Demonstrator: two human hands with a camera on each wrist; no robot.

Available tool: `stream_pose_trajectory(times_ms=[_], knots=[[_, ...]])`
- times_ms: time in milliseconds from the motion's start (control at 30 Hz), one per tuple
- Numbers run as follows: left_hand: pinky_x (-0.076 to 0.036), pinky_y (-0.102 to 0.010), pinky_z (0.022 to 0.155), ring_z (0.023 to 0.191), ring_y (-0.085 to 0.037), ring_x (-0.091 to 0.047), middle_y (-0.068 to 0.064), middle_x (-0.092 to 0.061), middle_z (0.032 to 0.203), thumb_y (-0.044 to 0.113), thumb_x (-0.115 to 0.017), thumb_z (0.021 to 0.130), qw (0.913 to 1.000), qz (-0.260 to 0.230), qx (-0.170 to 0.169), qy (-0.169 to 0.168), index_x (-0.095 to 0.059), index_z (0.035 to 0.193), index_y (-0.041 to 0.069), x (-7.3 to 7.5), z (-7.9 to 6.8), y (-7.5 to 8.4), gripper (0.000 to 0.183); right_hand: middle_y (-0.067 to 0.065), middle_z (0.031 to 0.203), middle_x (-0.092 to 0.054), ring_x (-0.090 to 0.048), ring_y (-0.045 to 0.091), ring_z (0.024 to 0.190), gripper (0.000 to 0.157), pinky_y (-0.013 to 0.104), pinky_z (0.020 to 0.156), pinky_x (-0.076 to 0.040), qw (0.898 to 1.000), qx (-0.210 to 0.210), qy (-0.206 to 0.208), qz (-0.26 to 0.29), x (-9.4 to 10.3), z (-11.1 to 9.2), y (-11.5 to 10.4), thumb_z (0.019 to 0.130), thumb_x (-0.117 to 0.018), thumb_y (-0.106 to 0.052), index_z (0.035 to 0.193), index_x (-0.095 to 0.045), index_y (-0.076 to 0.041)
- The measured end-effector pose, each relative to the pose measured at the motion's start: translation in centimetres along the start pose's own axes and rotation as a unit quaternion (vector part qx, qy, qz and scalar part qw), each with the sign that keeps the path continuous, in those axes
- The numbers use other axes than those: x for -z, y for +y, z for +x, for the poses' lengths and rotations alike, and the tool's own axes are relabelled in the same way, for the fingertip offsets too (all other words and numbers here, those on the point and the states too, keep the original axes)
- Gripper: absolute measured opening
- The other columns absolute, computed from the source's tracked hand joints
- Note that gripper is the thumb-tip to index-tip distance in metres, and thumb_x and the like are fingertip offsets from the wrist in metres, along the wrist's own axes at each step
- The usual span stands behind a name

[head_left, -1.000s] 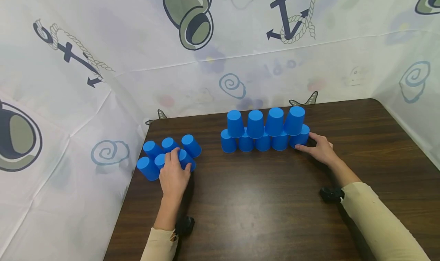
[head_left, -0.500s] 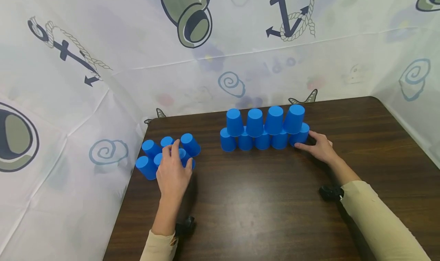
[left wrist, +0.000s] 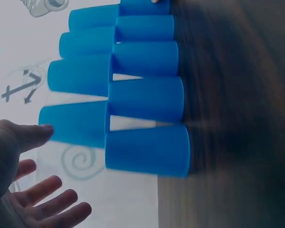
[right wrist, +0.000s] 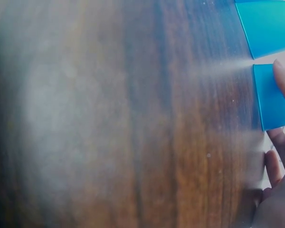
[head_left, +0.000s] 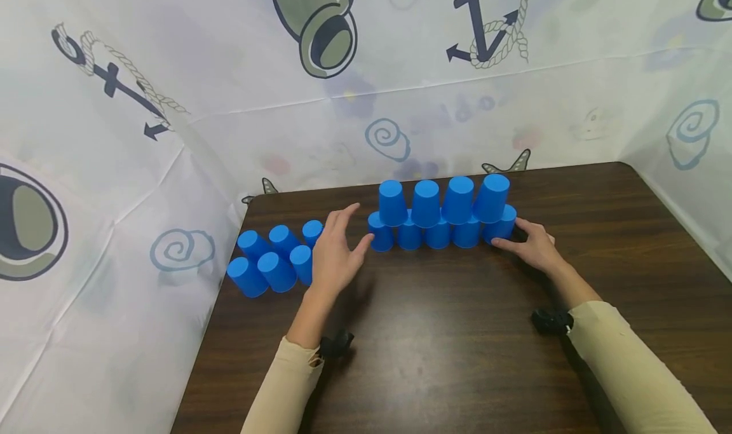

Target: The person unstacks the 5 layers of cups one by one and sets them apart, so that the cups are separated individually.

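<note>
Two tiers of upturned blue cups stand towards the back of the table, with an upper row (head_left: 426, 202) resting across a lower row (head_left: 409, 234). My left hand (head_left: 334, 259), fingers spread and holding nothing, is just left of the stack. In the left wrist view, its thumb (left wrist: 38, 135) overlaps the nearest upper cup (left wrist: 78, 123); whether they touch I cannot tell. At the stack's other end, my right hand (head_left: 536, 246) holds the last lower cup (head_left: 500, 226) between thumb and fingers. The right wrist view shows that cup (right wrist: 273, 97) partly, at its right edge.
A separate group of upturned blue cups (head_left: 277, 272) stands on the left of the dark wood table (head_left: 434, 358), partly behind my left hand. A white printed cloth (head_left: 274, 135) hangs along the table's back and sides.
My left hand has left the loose cups on the left and moved right to the stack's left end, carrying nothing. My right hand stays at the last lower cup.
</note>
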State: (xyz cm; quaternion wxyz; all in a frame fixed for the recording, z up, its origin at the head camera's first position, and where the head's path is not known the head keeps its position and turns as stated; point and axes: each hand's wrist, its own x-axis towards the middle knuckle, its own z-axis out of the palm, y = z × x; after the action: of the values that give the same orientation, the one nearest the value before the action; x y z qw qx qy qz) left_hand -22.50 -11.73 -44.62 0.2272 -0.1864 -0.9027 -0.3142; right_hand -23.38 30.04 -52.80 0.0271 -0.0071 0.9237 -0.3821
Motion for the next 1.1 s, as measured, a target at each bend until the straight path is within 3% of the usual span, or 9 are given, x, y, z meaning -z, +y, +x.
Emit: stream_pose_trajectory(times_ms=[167, 300, 467, 667, 833, 967, 1100], knots=[[-0.055, -0.04, 0.082, 0.118, -0.023, -0.057, -0.008, -0.052, 0.137, 0.036, -0.074, 0.088, 0.999, -0.043, -0.002, -0.01, -0.042, 0.148, 0.015, -2.1, 3.0, 1.0, 0.071, 0.032, 0.149, -0.033, -0.024, 0.053, 0.138, 0.085, 0.073, 0.099, -0.012, 1.0, 0.01, 0.003, 0.005, 0.0, -0.1, 0.1, 0.091, -0.065, -0.05, 0.149, -0.033, 0.003], [-0.055, -0.041, 0.084, 0.117, -0.024, -0.057, -0.008, -0.051, 0.139, 0.039, -0.074, 0.087, 0.9991, -0.039, 0.002, -0.013, -0.039, 0.15, 0.017, -3.3, 5.0, 1.6, 0.076, 0.032, 0.149, -0.034, -0.025, 0.052, 0.138, 0.084, 0.073, 0.099, -0.012, 1.0, 0.013, 0.005, 0.005, 0.0, -0.2, 0.2, 0.091, -0.065, -0.05, 0.149, -0.034, 0.003], [-0.055, -0.039, 0.08, 0.104, -0.023, -0.061, -0.007, -0.053, 0.138, 0.039, -0.074, 0.087, 0.9994, -0.026, 0.009, -0.019, -0.043, 0.148, 0.019, -4.1, 6.3, 2.1, 0.072, 0.032, 0.15, -0.032, -0.023, 0.052, 0.139, 0.086, 0.074, 0.1, -0.01, 1.0, 0.01, 0.002, 0.006, 0.1, -0.1, 0.0, 0.091, -0.065, -0.051, 0.15, -0.032, 0.002], [-0.054, -0.043, 0.087, 0.115, -0.024, -0.06, -0.007, -0.057, 0.133, 0.035, -0.074, 0.088, 0.9994, -0.02, 0.013, -0.025, -0.049, 0.143, 0.021, -4.7, 6.6, 2.4, 0.063, 0.032, 0.15, -0.031, -0.022, 0.052, 0.139, 0.087, 0.074, 0.101, -0.01, 1.0, 0.004, -0.003, 0.005, 0.2, -0.1, 0.0, 0.091, -0.064, -0.052, 0.15, -0.031, 0.002], [-0.054, -0.044, 0.087, 0.114, -0.024, -0.061, -0.006, -0.058, 0.131, 0.033, -0.075, 0.087, 0.9995, -0.028, 0.012, -0.011, -0.051, 0.141, 0.02, -4.6, 6.4, 2.6, 0.061, 0.032, 0.15, -0.032, -0.022, 0.052, 0.139, 0.086, 0.074, 0.101, -0.01, 1.0, 0.005, -0.003, 0.004, 0.2, -0.1, 0.0, 0.091, -0.064, -0.052, 0.15, -0.032, 0.002], [-0.054, -0.042, 0.086, 0.113, -0.022, -0.061, -0.005, -0.059, 0.131, 0.033, -0.076, 0.086, 0.9992, -0.039, 0.002, 0.012, -0.053, 0.14, 0.02, -3.7, 5.8, 2.7, 0.061, 0.032, 0.149, -0.033, -0.023, 0.053, 0.138, 0.084, 0.074, 0.1, -0.011, 1.0, 0.01, -0.001, 0.004, 0.2, 0.0, 0.0, 0.091, -0.065, -0.05, 0.148, -0.034, 0.002], [-0.055, -0.04, 0.082, 0.109, -0.021, -0.062, -0.004, -0.06, 0.129, 0.033, -0.077, 0.085, 0.9983, -0.05, -0.012, 0.026, -0.054, 0.139, 0.019, -1.8, 4.6, 3.0, 0.061, 0.032, 0.149, -0.034, -0.023, 0.052, 0.138, 0.083, 0.074, 0.1, -0.012, 1.0, 0.011, -0.003, 0.002, 0.2, 0.0, 0.1, 0.091, -0.065, -0.05, 0.148, -0.035, 0.003]])
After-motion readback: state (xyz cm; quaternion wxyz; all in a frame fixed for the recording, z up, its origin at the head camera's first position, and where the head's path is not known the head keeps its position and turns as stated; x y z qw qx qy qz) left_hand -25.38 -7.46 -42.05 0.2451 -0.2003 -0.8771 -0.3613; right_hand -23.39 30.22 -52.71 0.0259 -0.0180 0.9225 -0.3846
